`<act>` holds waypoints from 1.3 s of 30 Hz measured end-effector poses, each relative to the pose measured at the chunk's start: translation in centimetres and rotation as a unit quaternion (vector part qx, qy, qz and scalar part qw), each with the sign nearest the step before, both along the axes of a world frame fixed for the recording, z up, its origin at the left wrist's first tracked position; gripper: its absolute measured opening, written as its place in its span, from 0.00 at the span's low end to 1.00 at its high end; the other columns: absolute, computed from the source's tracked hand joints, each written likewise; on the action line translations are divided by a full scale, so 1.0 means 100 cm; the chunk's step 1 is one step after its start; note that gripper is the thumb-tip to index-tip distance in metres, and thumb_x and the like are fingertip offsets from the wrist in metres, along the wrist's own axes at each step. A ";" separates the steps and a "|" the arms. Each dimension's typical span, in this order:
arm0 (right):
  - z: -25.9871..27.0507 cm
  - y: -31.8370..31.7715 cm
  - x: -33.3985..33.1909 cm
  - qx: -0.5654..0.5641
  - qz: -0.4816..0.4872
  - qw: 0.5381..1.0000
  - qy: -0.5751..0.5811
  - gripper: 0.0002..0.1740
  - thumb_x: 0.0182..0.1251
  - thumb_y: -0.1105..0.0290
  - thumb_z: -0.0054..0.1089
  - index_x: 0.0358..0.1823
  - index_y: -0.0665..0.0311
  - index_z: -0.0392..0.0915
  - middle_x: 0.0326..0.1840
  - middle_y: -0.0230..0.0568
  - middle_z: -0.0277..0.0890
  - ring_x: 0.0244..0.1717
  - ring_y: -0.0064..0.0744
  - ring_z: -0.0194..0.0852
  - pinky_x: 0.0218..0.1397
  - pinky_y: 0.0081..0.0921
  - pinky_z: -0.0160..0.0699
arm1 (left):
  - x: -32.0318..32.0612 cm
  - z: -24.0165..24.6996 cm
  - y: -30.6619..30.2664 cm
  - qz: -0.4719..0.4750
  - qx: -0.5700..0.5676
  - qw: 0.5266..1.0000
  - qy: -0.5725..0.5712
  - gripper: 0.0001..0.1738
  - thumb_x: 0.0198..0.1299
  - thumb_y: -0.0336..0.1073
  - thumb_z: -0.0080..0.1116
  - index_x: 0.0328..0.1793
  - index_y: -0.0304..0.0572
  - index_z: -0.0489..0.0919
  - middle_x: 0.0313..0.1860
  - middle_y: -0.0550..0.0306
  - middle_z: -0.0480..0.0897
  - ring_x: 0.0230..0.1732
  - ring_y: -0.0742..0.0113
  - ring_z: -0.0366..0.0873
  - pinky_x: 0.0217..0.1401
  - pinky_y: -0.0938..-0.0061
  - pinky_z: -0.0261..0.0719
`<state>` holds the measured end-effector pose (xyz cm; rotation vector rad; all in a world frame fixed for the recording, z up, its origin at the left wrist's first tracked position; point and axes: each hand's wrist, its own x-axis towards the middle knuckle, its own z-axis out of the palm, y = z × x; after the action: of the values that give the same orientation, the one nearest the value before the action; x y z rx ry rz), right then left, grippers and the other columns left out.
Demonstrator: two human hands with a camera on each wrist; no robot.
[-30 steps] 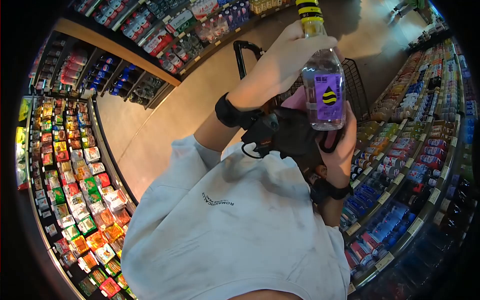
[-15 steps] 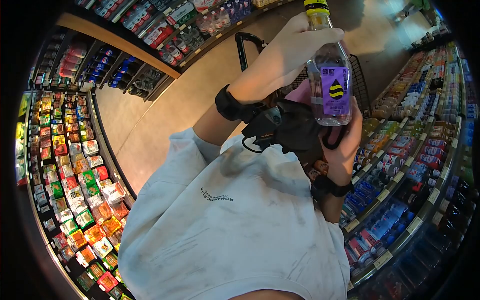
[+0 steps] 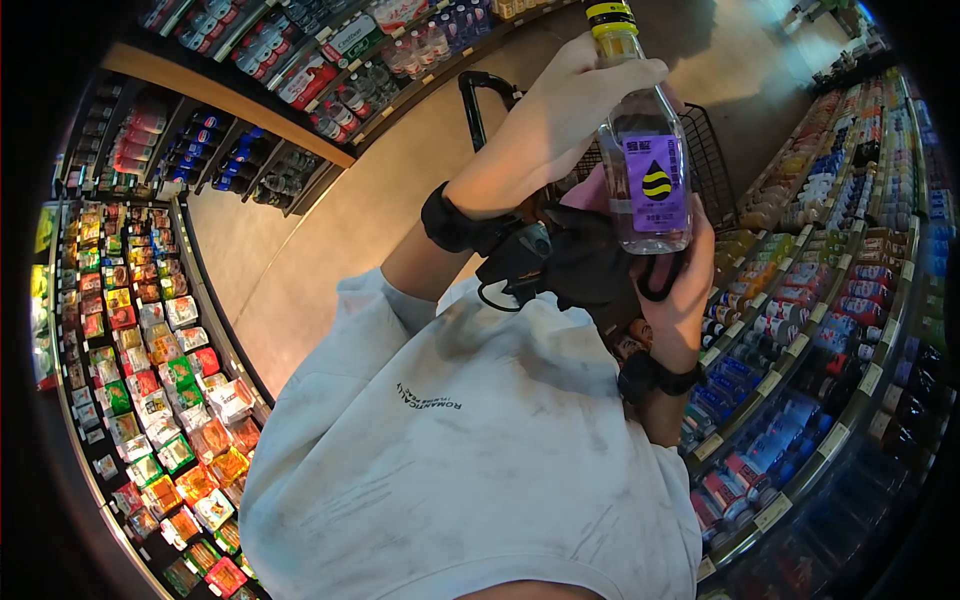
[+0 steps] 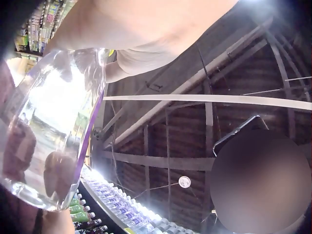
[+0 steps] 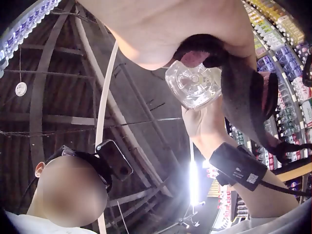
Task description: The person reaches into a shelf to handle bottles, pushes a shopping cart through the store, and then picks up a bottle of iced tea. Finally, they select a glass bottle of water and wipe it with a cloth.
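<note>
One left hand [image 3: 560,115] grips one bottle [image 3: 655,185], one right hand [image 3: 682,290] beside it, fingers unclear

Store aisle. Tan smooth floor [image 3: 290,250], one thin seam line, light patches. Left: lit display case [image 3: 217,335], rows of packaged food. Upper left: wood-edged drink shelving [image 3: 230,105]. Right: tiered bottle shelves [image 3: 740,425], price tags [image 3: 770,383] along edges. Overhead: dark ribbed ceiling [image 4: 187,131], pale beams [image 4: 209,101], round white disc [image 4: 184,182]. Right wrist view: bright vertical tube light [image 5: 194,183].
</note>
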<state>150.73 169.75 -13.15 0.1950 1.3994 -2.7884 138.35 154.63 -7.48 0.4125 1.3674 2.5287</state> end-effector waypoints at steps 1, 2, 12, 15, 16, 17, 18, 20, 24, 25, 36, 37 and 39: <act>0.000 0.000 0.000 -0.010 -0.006 1.000 -0.013 0.26 0.82 0.56 0.46 0.76 0.54 0.67 0.55 0.36 0.80 0.43 0.29 0.83 0.31 0.21 0.82 | -0.001 -0.001 0.000 0.002 -0.001 1.000 0.002 0.10 0.69 0.32 0.62 0.49 0.32 0.76 0.39 0.48 0.87 0.41 0.62 0.87 0.47 0.65 0.86; -0.004 0.002 0.000 -0.036 0.004 0.999 -0.009 0.26 0.82 0.58 0.46 0.77 0.54 0.65 0.56 0.37 0.79 0.44 0.29 0.82 0.31 0.22 0.82 | 0.000 -0.001 0.000 -0.001 -0.001 1.000 -0.002 0.10 0.69 0.32 0.62 0.49 0.32 0.76 0.39 0.48 0.87 0.41 0.62 0.87 0.47 0.66 0.87; -0.037 0.013 0.009 0.209 -0.048 0.973 0.087 0.31 0.75 0.75 0.51 0.79 0.57 0.62 0.63 0.37 0.75 0.52 0.27 0.78 0.46 0.24 0.83 | 0.009 0.009 -0.005 -0.012 -0.047 0.999 0.000 0.19 0.72 0.37 0.61 0.62 0.35 0.72 0.48 0.47 0.86 0.50 0.60 0.86 0.57 0.66 0.84; -0.023 0.007 0.009 0.199 -0.034 0.976 0.082 0.36 0.68 0.78 0.59 0.78 0.59 0.62 0.63 0.39 0.75 0.55 0.30 0.79 0.52 0.25 0.82 | 0.010 0.009 -0.005 -0.004 -0.047 0.999 -0.010 0.18 0.72 0.37 0.61 0.62 0.36 0.73 0.48 0.47 0.86 0.51 0.60 0.86 0.57 0.66 0.84; -0.023 0.008 0.010 0.170 -0.043 0.984 0.045 0.38 0.65 0.78 0.62 0.78 0.60 0.62 0.63 0.40 0.75 0.56 0.30 0.79 0.54 0.26 0.82 | 0.009 0.008 -0.004 -0.004 -0.045 0.999 -0.014 0.18 0.72 0.37 0.61 0.61 0.36 0.73 0.47 0.48 0.86 0.51 0.60 0.86 0.57 0.66 0.84; -0.022 0.008 0.011 0.126 -0.057 0.990 -0.005 0.41 0.61 0.79 0.67 0.77 0.61 0.62 0.64 0.42 0.75 0.57 0.32 0.79 0.57 0.26 0.81 | 0.008 0.007 -0.004 -0.005 -0.042 0.999 -0.014 0.17 0.72 0.38 0.61 0.60 0.36 0.74 0.47 0.48 0.86 0.50 0.60 0.86 0.57 0.65 0.85; -0.017 0.007 0.011 0.110 -0.061 0.992 -0.026 0.43 0.59 0.79 0.69 0.77 0.62 0.63 0.64 0.42 0.75 0.58 0.33 0.79 0.59 0.27 0.80 | 0.006 0.005 -0.003 -0.006 -0.039 0.999 -0.014 0.16 0.72 0.38 0.61 0.58 0.36 0.75 0.46 0.48 0.86 0.50 0.60 0.87 0.56 0.65 0.85; 0.003 0.004 0.013 0.108 -0.061 0.992 -0.039 0.44 0.57 0.79 0.71 0.77 0.64 0.64 0.65 0.44 0.75 0.61 0.36 0.79 0.62 0.29 0.79 | 0.002 -0.003 -0.001 0.001 -0.043 0.999 -0.033 0.16 0.72 0.40 0.62 0.55 0.34 0.77 0.44 0.47 0.87 0.48 0.59 0.88 0.54 0.65 0.86; -0.001 0.004 0.013 0.063 -0.026 0.996 0.063 0.33 0.71 0.70 0.59 0.77 0.64 0.65 0.69 0.45 0.74 0.65 0.40 0.77 0.67 0.36 0.77 | -0.010 -0.022 0.002 -0.060 -0.021 0.991 -0.117 0.17 0.72 0.42 0.62 0.48 0.30 0.80 0.40 0.45 0.88 0.44 0.56 0.89 0.50 0.65 0.89; -0.001 0.004 0.010 0.025 -0.008 0.997 0.075 0.30 0.75 0.67 0.55 0.77 0.63 0.65 0.70 0.45 0.74 0.67 0.41 0.76 0.68 0.37 0.76 | -0.012 -0.022 0.002 -0.099 -0.002 0.986 -0.137 0.18 0.72 0.43 0.62 0.46 0.29 0.80 0.40 0.44 0.88 0.43 0.55 0.90 0.49 0.65 0.90; 0.003 0.005 0.008 0.268 -0.066 0.958 0.074 0.29 0.82 0.55 0.47 0.78 0.58 0.64 0.70 0.44 0.72 0.68 0.39 0.75 0.69 0.37 0.77 | -0.029 -0.050 0.011 -0.181 0.034 0.958 -0.219 0.20 0.74 0.40 0.58 0.57 0.26 0.79 0.50 0.38 0.87 0.50 0.53 0.88 0.59 0.62 0.86; 0.009 0.002 0.008 0.244 -0.071 0.965 0.060 0.29 0.81 0.55 0.49 0.78 0.58 0.65 0.67 0.42 0.74 0.64 0.36 0.75 0.67 0.35 0.78 | -0.028 -0.052 0.011 -0.187 0.045 0.956 -0.221 0.19 0.74 0.40 0.57 0.59 0.28 0.78 0.51 0.39 0.86 0.52 0.54 0.87 0.60 0.62 0.85; 0.018 -0.003 0.006 0.134 -0.082 0.988 0.007 0.29 0.79 0.56 0.54 0.76 0.59 0.66 0.59 0.38 0.76 0.52 0.26 0.76 0.61 0.30 0.80 | -0.025 -0.053 0.012 -0.181 0.051 0.957 -0.220 0.20 0.75 0.40 0.57 0.62 0.30 0.77 0.53 0.42 0.86 0.54 0.56 0.86 0.61 0.62 0.84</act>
<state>151.30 169.45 -11.30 0.3085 1.8402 -2.7154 135.81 155.85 -12.77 0.0913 0.9053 2.2137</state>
